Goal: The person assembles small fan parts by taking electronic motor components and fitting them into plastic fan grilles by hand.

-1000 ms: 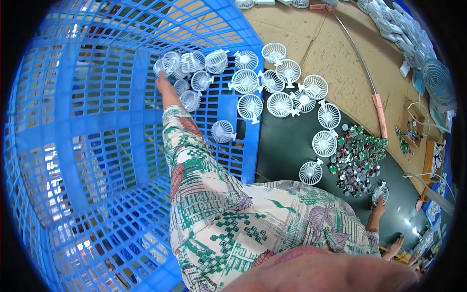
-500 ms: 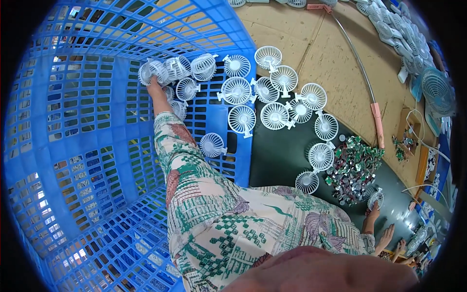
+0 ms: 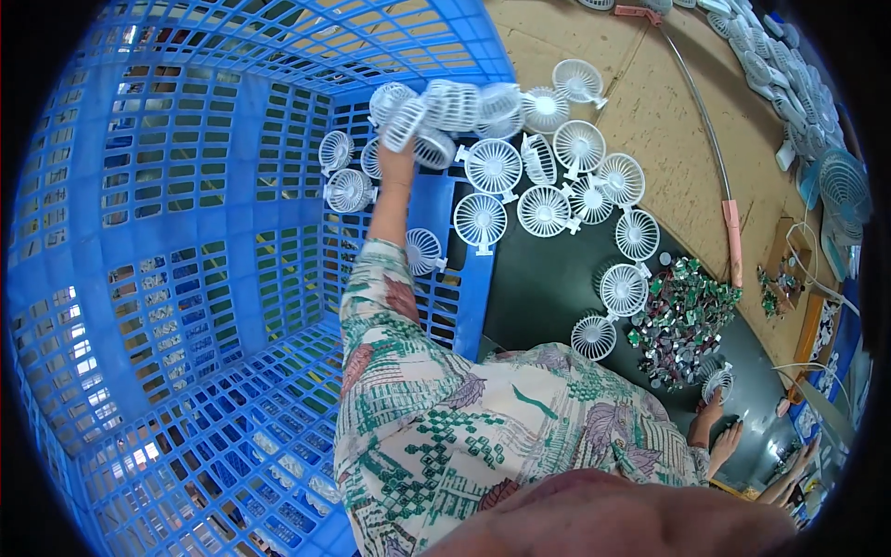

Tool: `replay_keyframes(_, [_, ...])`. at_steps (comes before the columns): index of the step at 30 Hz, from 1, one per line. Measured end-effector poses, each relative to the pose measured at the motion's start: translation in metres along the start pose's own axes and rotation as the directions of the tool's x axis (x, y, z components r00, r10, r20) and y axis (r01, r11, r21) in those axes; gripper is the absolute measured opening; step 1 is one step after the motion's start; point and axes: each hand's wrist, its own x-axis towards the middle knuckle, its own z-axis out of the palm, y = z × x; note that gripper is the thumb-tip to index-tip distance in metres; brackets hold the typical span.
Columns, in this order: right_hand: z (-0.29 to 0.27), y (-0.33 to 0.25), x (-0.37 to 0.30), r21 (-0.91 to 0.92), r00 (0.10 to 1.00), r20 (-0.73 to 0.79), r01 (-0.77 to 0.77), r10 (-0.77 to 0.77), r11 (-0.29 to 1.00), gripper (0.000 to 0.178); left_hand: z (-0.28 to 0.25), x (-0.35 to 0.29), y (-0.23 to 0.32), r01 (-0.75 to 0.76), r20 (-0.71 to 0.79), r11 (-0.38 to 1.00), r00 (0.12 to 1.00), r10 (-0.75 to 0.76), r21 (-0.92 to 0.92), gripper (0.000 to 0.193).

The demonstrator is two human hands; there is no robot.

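At the far end of the blue crate, my left hand (image 3: 397, 160) is closed around a white mini fan head (image 3: 405, 125). More fan heads (image 3: 452, 105) sit against it in a blurred row to the right. Others, such as one round fan head (image 3: 349, 190), rest on the crate's slatted wall beside my wrist. Over the dark green table mat, my right hand (image 3: 708, 413) grips another small white fan head (image 3: 717, 382). A heap of small green and silver parts with wires (image 3: 682, 320) lies just beyond it.
The blue plastic crate (image 3: 176, 278) fills the left side. Several fan heads (image 3: 545, 211) spread over the mat (image 3: 534, 288). A metal rod with pink ends (image 3: 710, 130) crosses the tan board. White fans pile at far right (image 3: 770, 70). Another person's hands (image 3: 727, 444) are at lower right.
My left hand has moved right, and the row of fan heads has shifted right with it, some past the crate's edge. My right hand stays by the heap with its fan head.
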Motion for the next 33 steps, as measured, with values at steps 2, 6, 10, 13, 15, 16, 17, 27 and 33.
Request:
replay_keyframes(2, [0.004,0.001,0.003,-0.008,1.000,-0.003,0.009,-0.009,1.000,0.042,0.025,-0.027,0.035,-0.002,0.099,0.996,0.995,0.011,-0.091,0.031])
replay_keyframes(6, [-0.002,0.002,0.008,-0.087,1.000,-0.001,0.023,-0.023,0.996,0.042,0.066,-0.069,0.087,-0.297,0.298,0.939,0.925,0.238,0.171,0.037])
replay_keyframes(10, [-0.002,-0.001,0.003,-0.072,0.999,-0.024,0.021,-0.022,0.997,0.043,0.047,-0.063,0.115,-0.487,0.256,0.863,0.859,0.444,0.136,0.029])
replay_keyframes(13, [-0.008,-0.004,0.001,-0.111,0.999,-0.037,0.002,-0.006,0.994,0.044,-0.010,-0.001,0.069,-0.332,-0.133,0.810,0.887,0.443,0.483,0.026])
replay_keyframes(15, [-0.012,-0.002,0.009,-0.116,1.000,-0.006,0.007,-0.008,0.993,0.046,-0.055,0.047,0.018,-0.063,-0.245,0.830,0.941,0.235,0.554,0.025])
replay_keyframes(16, [-0.010,-0.001,0.010,-0.117,1.000,0.016,0.011,-0.009,0.993,0.048,-0.073,0.067,-0.012,0.001,-0.264,0.857,0.952,0.157,0.515,0.027])
replay_keyframes(17, [-0.006,0.000,0.008,-0.117,1.000,0.030,0.010,-0.006,0.993,0.048,-0.087,0.082,-0.034,0.067,-0.282,0.874,0.956,0.082,0.481,0.030])
replay_keyframes(27, [-0.009,-0.008,0.000,-0.164,0.999,-0.038,0.001,-0.007,0.986,0.050,0.064,0.007,0.027,0.093,0.113,0.944,0.984,-0.135,0.316,0.036])
replay_keyframes(33, [-0.014,-0.005,0.005,-0.190,0.999,-0.031,0.008,-0.014,0.982,0.051,0.129,-0.078,0.127,-0.110,0.092,0.990,0.991,0.102,0.088,0.015])
